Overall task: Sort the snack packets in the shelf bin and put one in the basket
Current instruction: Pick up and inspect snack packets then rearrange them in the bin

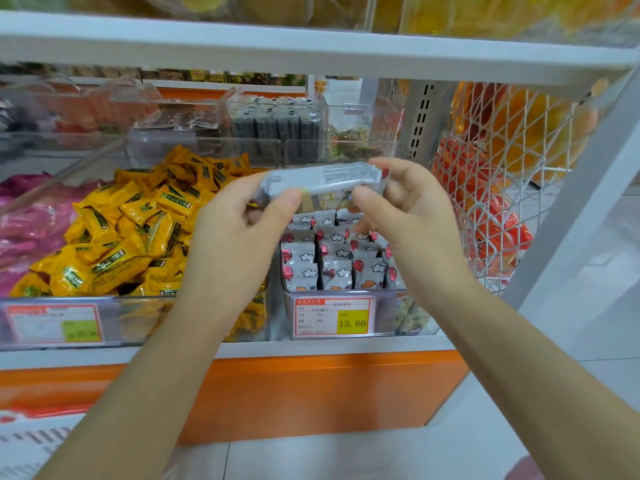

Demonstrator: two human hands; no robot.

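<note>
Both hands hold one grey snack packet point(322, 183) level above a clear shelf bin point(384, 315). My left hand point(242, 230) pinches its left end and my right hand point(412, 209) pinches its right end. The packet's printed back faces up. Below it, the bin holds rows of grey packets point(334, 261) with red balloons and white clouds, standing upright. A price tag point(334, 317) reading 15.80 is fixed to the bin's front. No basket for the task can be made out for certain.
To the left, a clear bin is heaped with yellow packets point(121, 233), and pink packets point(24, 223) lie beyond. A white wire basket point(491, 188) with orange bags hangs at right. A white shelf point(311, 46) runs overhead. An orange panel point(311, 393) runs below.
</note>
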